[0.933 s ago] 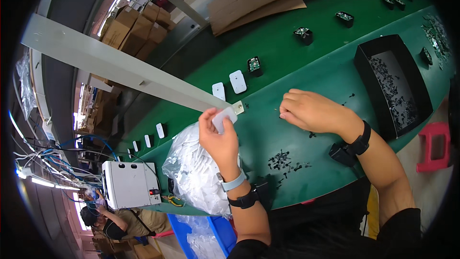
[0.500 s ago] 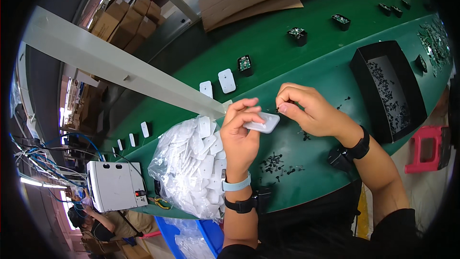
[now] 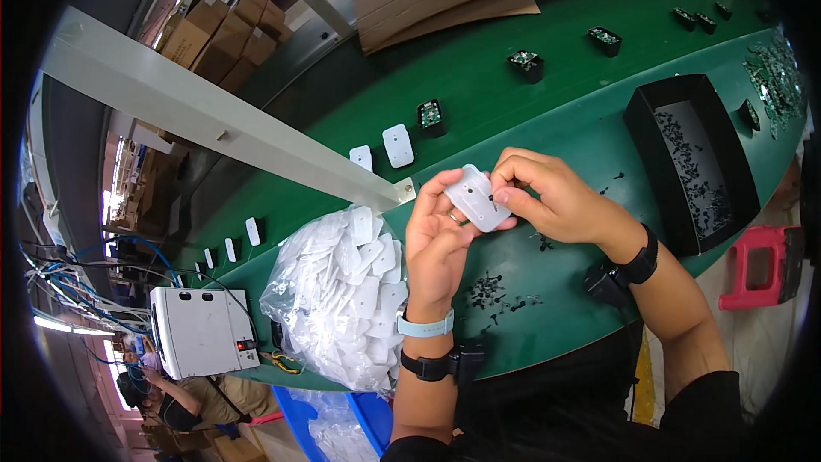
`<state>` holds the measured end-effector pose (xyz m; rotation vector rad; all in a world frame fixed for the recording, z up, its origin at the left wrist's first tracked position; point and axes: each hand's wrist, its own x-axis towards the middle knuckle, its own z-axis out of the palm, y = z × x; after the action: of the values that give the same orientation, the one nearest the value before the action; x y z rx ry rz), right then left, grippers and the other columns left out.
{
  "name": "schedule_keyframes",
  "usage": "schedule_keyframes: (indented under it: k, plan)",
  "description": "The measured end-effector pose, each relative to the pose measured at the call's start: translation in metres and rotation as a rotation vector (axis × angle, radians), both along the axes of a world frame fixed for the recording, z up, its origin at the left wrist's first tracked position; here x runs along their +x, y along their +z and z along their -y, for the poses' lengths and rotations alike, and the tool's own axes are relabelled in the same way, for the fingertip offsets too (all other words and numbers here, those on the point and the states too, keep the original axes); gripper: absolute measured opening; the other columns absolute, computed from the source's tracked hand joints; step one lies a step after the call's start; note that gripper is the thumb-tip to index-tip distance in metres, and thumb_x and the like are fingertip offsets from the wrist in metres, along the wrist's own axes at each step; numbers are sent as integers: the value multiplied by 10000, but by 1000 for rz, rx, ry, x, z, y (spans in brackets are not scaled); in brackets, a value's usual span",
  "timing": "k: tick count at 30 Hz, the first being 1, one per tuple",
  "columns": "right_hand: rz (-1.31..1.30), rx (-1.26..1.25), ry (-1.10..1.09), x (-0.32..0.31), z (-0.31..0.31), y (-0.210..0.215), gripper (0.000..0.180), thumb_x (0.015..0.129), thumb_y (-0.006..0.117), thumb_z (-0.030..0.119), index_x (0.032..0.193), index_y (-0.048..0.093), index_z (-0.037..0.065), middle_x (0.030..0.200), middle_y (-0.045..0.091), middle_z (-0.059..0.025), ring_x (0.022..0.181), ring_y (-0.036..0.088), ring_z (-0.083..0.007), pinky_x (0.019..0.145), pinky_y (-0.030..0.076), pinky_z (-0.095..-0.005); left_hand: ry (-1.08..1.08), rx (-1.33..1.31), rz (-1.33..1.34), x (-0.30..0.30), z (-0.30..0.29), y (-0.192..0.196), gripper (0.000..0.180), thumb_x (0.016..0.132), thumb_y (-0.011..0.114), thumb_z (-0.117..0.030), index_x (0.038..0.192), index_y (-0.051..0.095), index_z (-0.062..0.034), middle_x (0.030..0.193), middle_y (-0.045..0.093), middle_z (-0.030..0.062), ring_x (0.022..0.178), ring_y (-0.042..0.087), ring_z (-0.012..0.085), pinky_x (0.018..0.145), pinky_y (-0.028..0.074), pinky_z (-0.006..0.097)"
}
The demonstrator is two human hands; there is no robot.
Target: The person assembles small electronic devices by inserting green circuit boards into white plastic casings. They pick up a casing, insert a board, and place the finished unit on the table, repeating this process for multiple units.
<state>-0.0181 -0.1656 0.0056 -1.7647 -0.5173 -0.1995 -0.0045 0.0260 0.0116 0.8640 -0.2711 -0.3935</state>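
Observation:
My left hand (image 3: pixel 434 244) holds a white plastic cover (image 3: pixel 479 210), rounded at the corners, with its face with small holes turned up. Thumb and fingers of my right hand (image 3: pixel 556 197) pinch a small black part (image 3: pixel 493 198) against the cover's face. The pinching fingers partly hide that part. Below the hands, loose small black parts (image 3: pixel 486 289) lie on the green table (image 3: pixel 564 316). To the left of my left forearm sits a clear plastic bag (image 3: pixel 342 299) full of similar white covers.
A black box (image 3: pixel 731 137) of small black parts stands at the right, near a heap of green pieces (image 3: pixel 774 77). Black housings with circuit boards (image 3: pixel 432 117) and white covers (image 3: pixel 397 146) line the green belt (image 3: pixel 479 85). A metal post (image 3: pixel 231 111) slants past my left hand.
My left hand has turned the cover so its holed face shows, bringing it against the right fingers. My right hand has barely moved. Pieces on the belt have shifted slightly left.

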Motion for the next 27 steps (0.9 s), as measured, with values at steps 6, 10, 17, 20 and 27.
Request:
schedule_keyframes:
  k: [6, 10, 17, 20, 27]
  plan:
    - [114, -74, -92, 0, -3, -3, 88, 919, 650, 44, 919, 575, -3, 854, 563, -94, 711, 560, -208, 633, 471, -333, 184, 232, 222, -3, 13, -8, 486, 890, 588, 133, 1337, 412, 61, 1199, 636, 247, 993, 693, 266, 749, 639, 346]
    - [273, -165, -217, 4, -3, -4, 107, 869, 680, 17, 893, 576, 6, 845, 566, -98, 729, 585, -249, 632, 490, -350, 271, 432, 311, -6, 13, -15, 404, 909, 587, 123, 1300, 491, 95, 1112, 695, 205, 947, 710, 208, 773, 629, 320]
    - [464, -326, -312, 3, -3, -3, 142, 825, 716, 27, 860, 578, 22, 842, 566, -89, 746, 593, -265, 628, 521, -363, 428, 544, 461, -9, 21, -22, 361, 878, 632, 98, 1238, 613, 104, 1049, 735, 171, 875, 730, 181, 713, 636, 287]
    - [480, -333, -324, 2, -5, -2, 141, 820, 713, 24, 857, 577, 20, 846, 566, -88, 753, 596, -265, 630, 526, -366, 461, 608, 553, -10, 22, -25, 386, 861, 644, 98, 1246, 617, 98, 1027, 744, 166, 863, 738, 182, 725, 632, 282]
    - [515, -347, -341, 2, -5, -3, 129, 825, 697, 24, 869, 576, 11, 858, 555, -100, 771, 591, -272, 636, 526, -370, 495, 694, 690, -10, 25, -29, 416, 843, 649, 102, 1258, 615, 96, 1002, 750, 173, 849, 750, 192, 739, 625, 288]
